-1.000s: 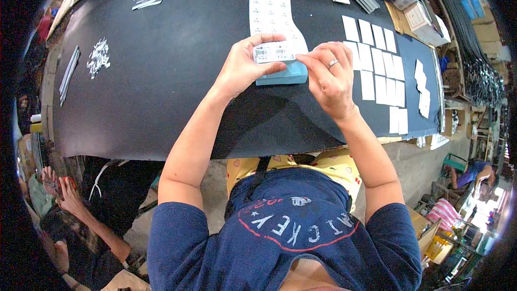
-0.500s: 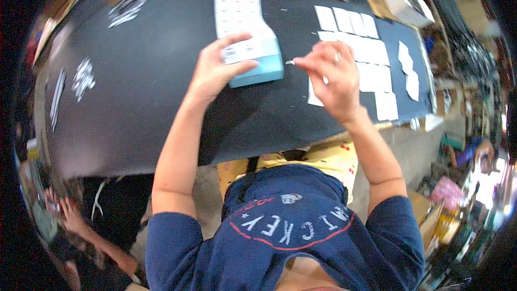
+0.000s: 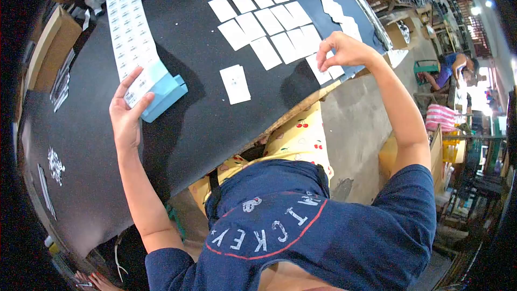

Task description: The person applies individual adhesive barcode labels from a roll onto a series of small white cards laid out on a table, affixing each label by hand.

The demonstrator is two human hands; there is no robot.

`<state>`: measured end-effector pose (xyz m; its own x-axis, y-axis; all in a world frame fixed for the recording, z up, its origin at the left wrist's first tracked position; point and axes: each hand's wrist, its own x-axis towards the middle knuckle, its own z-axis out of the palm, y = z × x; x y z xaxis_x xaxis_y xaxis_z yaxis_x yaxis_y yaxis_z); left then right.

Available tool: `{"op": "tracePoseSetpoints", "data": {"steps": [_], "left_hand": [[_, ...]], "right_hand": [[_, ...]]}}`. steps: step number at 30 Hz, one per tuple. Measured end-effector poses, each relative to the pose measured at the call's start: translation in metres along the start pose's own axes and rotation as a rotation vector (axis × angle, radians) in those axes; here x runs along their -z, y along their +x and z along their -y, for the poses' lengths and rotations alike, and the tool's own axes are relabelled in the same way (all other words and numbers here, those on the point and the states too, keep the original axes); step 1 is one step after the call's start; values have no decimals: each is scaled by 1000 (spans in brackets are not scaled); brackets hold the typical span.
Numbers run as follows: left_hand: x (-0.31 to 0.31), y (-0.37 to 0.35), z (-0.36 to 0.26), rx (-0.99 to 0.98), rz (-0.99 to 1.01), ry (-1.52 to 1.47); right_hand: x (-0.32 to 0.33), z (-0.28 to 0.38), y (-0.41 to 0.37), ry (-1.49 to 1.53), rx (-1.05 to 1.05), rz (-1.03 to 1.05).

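The left hand [image 3: 126,121] is closed lightly, thumb and fingers spread along the near end of a long white strip printed with rows of small barcode labels [image 3: 129,27]; the strip end lies over a light-blue, box-like block [image 3: 168,101] on the black-covered worktable [image 3: 107,188]. This grip apparently steadies both parts, the block serving as a raised backing that keeps the strip end within finger reach. The remainder of the strip runs away from the body toward the far edge, a routing that probably keeps it straight and untwisted. The right hand [image 3: 350,54] is held with the thumb and index finger curled toward each other, above the near right end of a grid of plain white rectangular cards [image 3: 266,54]; whether anything is pinched between the fingertips cannot be determined. The cards lie flat in rows, some edges touching or slightly overlapping, an arrangement that appears to leave most of each face exposed. A small stack of white cards with a faint mark on top [image 3: 235,83] lies apart, between the block and the grid. An overlapping run of white cards [image 3: 331,8] lies beyond the grid at the right, presumably separated to keep the two groups distinct.
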<state>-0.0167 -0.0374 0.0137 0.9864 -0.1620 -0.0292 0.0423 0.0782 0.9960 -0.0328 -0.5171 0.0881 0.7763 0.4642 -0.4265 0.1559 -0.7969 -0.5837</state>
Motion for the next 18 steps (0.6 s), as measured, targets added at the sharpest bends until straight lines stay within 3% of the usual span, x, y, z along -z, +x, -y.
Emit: {"op": "tracePoseSetpoints", "data": {"steps": [18], "left_hand": [[8, 3, 9, -12, -7, -25]], "right_hand": [[-8, -12, 3, 29, 31, -75]]}}
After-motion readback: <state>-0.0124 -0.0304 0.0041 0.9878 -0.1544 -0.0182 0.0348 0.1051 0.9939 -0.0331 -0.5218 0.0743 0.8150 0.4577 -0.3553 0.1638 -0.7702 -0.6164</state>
